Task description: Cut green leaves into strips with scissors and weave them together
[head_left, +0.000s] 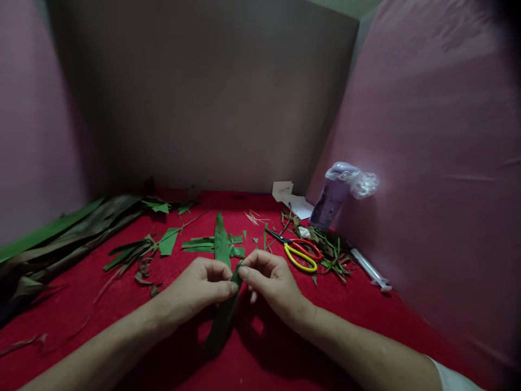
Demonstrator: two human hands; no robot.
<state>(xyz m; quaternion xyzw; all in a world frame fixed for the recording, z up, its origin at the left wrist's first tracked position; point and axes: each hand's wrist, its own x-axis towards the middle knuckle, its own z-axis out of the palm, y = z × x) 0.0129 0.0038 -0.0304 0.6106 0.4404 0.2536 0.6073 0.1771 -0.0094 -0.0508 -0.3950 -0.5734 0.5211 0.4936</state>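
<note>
Between my two hands is a long green leaf strip [223,320], its lower end reaching toward me. My left hand [203,282] pinches the strip between thumb and fingers near its upper part. Close beside it, my right hand [271,279] pinches the strip's upper end. Just beyond my fingers, a pointed green leaf piece [221,239] lies lengthwise. Cut green strips [197,244] lie crosswise near it. Scissors [301,255] with one red and one yellow handle rest to the right of my right hand.
A purple tumbler [329,203] with clear plastic over its top stands at the right, near a syringe [370,271] and a heap of stems [336,255]. Toothpicks [255,218] and white paper [299,206] lie farther back. Long dried leaves [73,233] cover the left side of the red cloth [171,347].
</note>
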